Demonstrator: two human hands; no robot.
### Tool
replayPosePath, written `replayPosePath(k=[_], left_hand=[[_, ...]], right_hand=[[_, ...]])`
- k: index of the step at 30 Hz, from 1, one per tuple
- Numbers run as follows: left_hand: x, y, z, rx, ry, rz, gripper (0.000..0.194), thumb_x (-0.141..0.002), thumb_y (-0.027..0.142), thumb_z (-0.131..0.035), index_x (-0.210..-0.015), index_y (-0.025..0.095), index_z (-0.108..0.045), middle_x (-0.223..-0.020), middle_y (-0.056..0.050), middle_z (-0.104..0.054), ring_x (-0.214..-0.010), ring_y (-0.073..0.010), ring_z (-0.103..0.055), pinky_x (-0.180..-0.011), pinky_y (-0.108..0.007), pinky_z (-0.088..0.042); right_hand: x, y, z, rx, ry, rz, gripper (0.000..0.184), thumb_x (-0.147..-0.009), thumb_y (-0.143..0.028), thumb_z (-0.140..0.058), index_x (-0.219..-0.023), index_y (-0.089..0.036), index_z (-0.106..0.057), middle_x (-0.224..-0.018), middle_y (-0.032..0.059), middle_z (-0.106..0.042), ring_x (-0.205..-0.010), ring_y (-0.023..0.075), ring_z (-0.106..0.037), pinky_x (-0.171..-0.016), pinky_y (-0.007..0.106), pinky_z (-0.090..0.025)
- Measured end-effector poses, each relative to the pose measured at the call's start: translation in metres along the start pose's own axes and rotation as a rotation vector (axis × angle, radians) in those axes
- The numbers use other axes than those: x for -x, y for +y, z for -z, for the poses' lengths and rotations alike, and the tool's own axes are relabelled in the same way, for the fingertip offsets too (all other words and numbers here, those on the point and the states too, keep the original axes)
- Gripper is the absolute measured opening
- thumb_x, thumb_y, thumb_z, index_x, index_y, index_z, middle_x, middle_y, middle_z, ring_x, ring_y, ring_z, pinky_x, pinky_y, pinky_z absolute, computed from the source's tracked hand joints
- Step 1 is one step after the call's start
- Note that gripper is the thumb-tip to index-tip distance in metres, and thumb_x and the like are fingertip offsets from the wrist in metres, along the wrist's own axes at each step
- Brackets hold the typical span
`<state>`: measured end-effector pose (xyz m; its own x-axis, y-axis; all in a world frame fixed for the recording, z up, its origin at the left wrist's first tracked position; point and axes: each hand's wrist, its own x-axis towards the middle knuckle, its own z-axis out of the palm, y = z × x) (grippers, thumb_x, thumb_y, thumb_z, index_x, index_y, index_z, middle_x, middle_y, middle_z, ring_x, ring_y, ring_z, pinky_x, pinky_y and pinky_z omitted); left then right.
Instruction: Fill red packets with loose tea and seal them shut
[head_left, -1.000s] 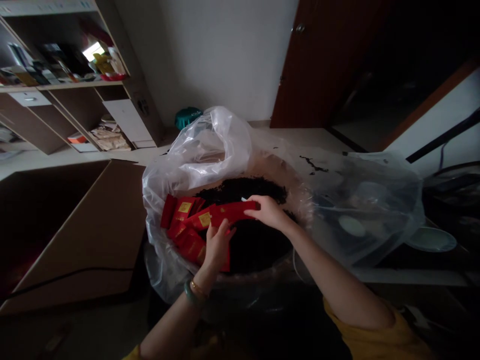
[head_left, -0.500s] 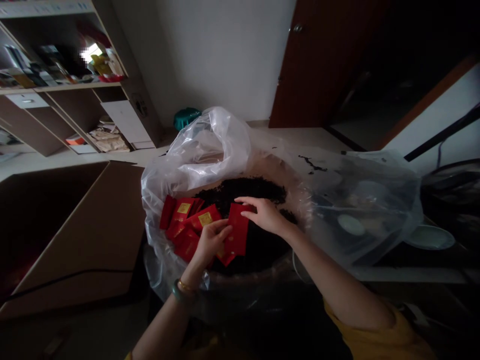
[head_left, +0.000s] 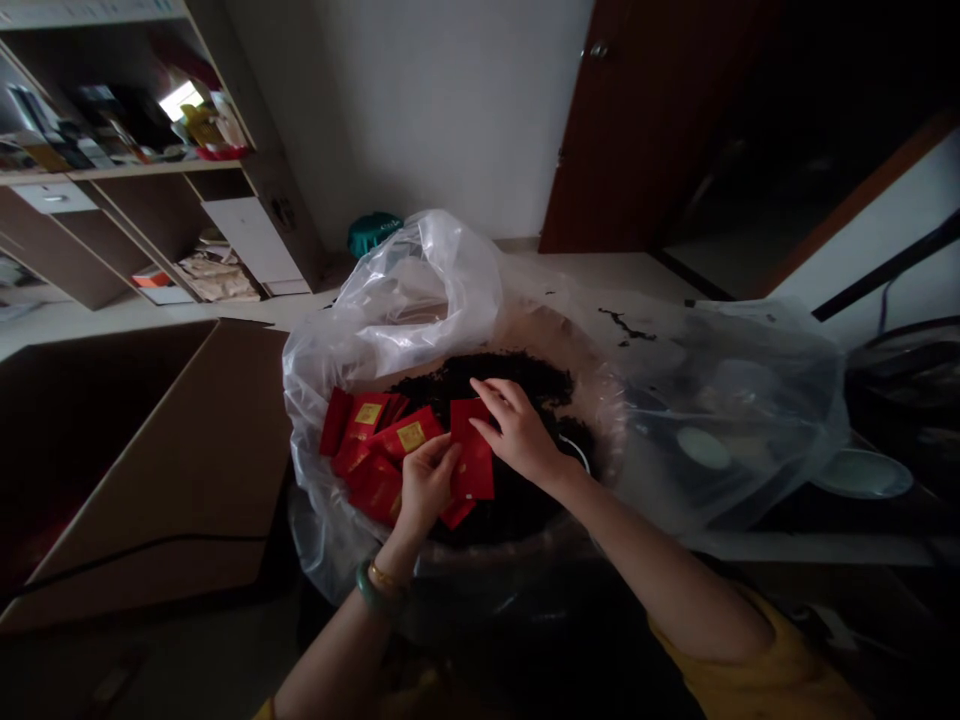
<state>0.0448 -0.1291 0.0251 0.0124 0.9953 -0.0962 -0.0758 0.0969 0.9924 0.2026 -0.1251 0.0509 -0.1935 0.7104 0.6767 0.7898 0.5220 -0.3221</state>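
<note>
Room: dim; white wall behind, brown door at upper right, open shelving with clutter at upper left.
Brown box: large cardboard box left of the bag, flap open, interior dark.
Plastic bag: big clear plastic bag with mouth spread wide, sides crumpled up around the contents.
Loose tea: dark heap of loose leaf fills the bag's middle; the hands work over it.
Packet pile: red packets with gold labels, fanned in the bag's left part, lying on the dark leaf.
Held packet: one red packet upright between both hands, just right of the pile, above the leaf.
Left hand: left hand pinches the packet's lower left edge, fingers curled closed on it; green bangle and gold one at the wrist.
Right hand: right hand lies over the packet's top right, fingers mostly extended, fingertips pressing the top edge.
</note>
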Motion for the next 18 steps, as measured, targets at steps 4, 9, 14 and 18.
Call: replayPosePath(k=[4,9,14,18], left_hand=[[-0.0008,-0.0026,0.0006,-0.020,0.007,-0.032,0.030,-0.059,0.034,-0.074,-0.081,0.014,-0.073,-0.068,-0.002,-0.071,-0.060,-0.0145,-0.062,-0.058,-0.025,-0.049],[-0.0006,-0.0032,0.0014,-0.001,0.018,0.006,0.031,-0.060,0.033,-0.074,-0.083,0.013,-0.073,-0.065,-0.001,-0.070,-0.055,-0.0120,-0.059,-0.056,-0.023,-0.048],[0.0006,0.0001,0.0011,-0.011,0.025,-0.014,0.029,-0.060,0.032,-0.074,-0.082,0.013,-0.073,-0.067,-0.002,-0.071,-0.057,-0.0128,-0.061,-0.057,-0.024,-0.049],[0.0015,0.0018,0.0002,-0.015,0.006,-0.036,0.029,-0.061,0.033,-0.073,-0.083,0.013,-0.073,-0.070,-0.003,-0.072,-0.061,-0.0137,-0.062,-0.060,-0.024,-0.050]], right_hand=[[-0.0010,-0.0022,0.0019,-0.003,0.014,0.023,0.032,-0.090,-0.016,-0.051,-0.120,-0.021,-0.060,-0.099,0.0098,-0.062,-0.092,0.0226,-0.058,-0.083,0.041,-0.055],[-0.0001,-0.0024,0.0040,0.047,0.026,0.082,0.033,-0.092,-0.013,-0.046,-0.120,-0.019,-0.062,-0.104,0.0108,-0.066,-0.096,0.0219,-0.060,-0.088,0.040,-0.054],[0.0012,0.0012,0.0017,0.061,0.024,0.069,0.033,-0.092,-0.015,-0.047,-0.121,-0.021,-0.062,-0.110,0.0093,-0.068,-0.100,0.0213,-0.062,-0.092,0.040,-0.053],[0.0020,0.0022,0.0015,0.079,0.037,0.095,0.031,-0.093,-0.015,-0.046,-0.117,-0.019,-0.064,-0.113,0.0091,-0.068,-0.102,0.0198,-0.063,-0.093,0.037,-0.054]])
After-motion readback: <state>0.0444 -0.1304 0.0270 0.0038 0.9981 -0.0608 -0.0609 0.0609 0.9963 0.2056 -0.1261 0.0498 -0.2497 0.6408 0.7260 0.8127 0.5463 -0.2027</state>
